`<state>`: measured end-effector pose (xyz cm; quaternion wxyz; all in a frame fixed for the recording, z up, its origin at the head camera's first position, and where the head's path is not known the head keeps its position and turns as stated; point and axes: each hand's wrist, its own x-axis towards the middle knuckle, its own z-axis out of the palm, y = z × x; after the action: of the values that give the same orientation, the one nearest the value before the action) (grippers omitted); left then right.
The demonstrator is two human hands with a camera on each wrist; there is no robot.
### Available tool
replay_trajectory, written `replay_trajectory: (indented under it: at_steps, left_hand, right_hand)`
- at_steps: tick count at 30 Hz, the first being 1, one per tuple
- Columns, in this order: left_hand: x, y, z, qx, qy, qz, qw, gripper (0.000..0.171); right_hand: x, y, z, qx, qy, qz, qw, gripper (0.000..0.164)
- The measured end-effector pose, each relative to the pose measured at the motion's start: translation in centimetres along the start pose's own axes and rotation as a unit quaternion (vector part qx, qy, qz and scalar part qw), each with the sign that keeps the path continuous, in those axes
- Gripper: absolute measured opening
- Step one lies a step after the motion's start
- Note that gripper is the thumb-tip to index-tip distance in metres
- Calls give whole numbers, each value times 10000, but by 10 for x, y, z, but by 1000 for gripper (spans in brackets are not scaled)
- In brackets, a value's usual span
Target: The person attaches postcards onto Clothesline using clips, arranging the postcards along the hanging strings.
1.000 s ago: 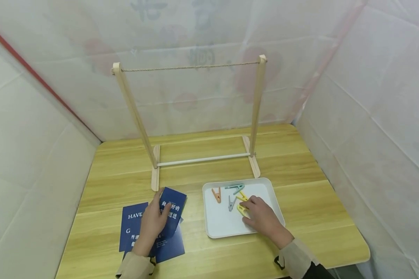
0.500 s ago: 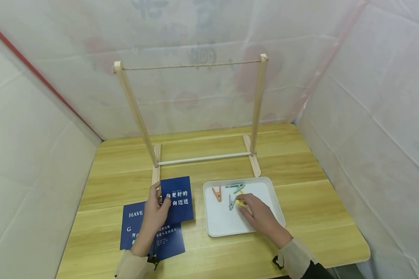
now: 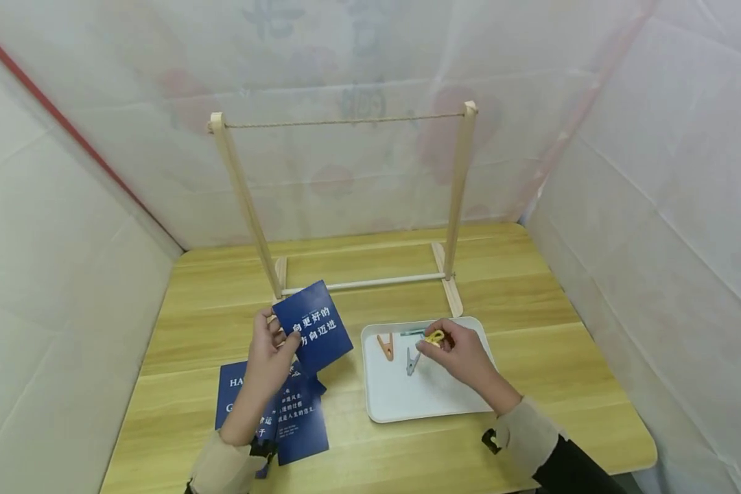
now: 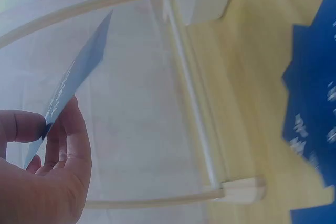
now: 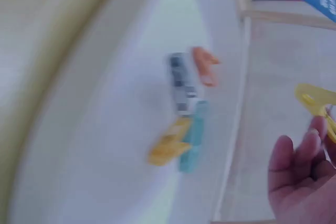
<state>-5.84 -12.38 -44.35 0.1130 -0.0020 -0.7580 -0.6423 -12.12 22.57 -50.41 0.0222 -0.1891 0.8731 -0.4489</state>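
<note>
My left hand (image 3: 268, 360) pinches a blue card (image 3: 317, 333) with white printed characters, thumb on its front. In the left wrist view this card (image 4: 79, 74) is seen nearly edge-on. Above the white tray (image 3: 395, 405), my right hand (image 3: 466, 355) pinches a yellow clothespin (image 3: 435, 336); the right wrist view shows that clothespin (image 5: 315, 98) at the fingertips. Below, an orange clothespin (image 3: 385, 348), a grey clothespin (image 3: 412, 361) and a teal clothespin (image 3: 411, 332) lie in the tray. Another yellow clothespin (image 5: 170, 142) lies against the teal one in the right wrist view.
Several more blue cards (image 3: 302, 425) overlap on the wooden table (image 3: 562, 384), partly under my left forearm. Behind the tray stands a wooden frame (image 3: 459, 195) with a thin rope (image 3: 346, 122) across its top and a white rod (image 3: 383, 281) low down. Pale sheets surround the table.
My left hand has lifted the card off the pile, moved it up and forward, and tilted it. My right hand has raised a yellow clothespin out of the tray.
</note>
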Motion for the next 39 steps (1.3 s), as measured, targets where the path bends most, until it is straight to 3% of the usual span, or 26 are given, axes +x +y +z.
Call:
replay_trajectory:
  at_steps: [5,9,12,19,28,33,39]
  left_hand:
    - [13,-6,-8,-251,1,377,9990,41]
    - [22,18,-8,-514,-117,414,9977,38]
    - [30,32,-7,-675,-121,391,9969,35]
    - [58,31,-10,-868,212,392,9952,27]
    - [81,47,-15,-837,376,989,9909,22]
    - [92,56,-13,-948,401,1087,9887,21]
    - [103,66,-9,-967,461,1135,9877,19]
  right_hand:
    - [23,-24,-19,785,-610,68,9950,29]
    - [37,-60,-34,663,-733,-291,9947,26]
    - [51,-77,-40,482,-637,-595,9950,22]
    - [99,-85,-48,302,-409,-1076,9929,22]
    - [151,-150,-74,259,160,-1638,9860,25]
    - [177,-179,-82,472,269,-1785,9824,26]
    - [186,-225,-88,305,713,-1912,9785,21]
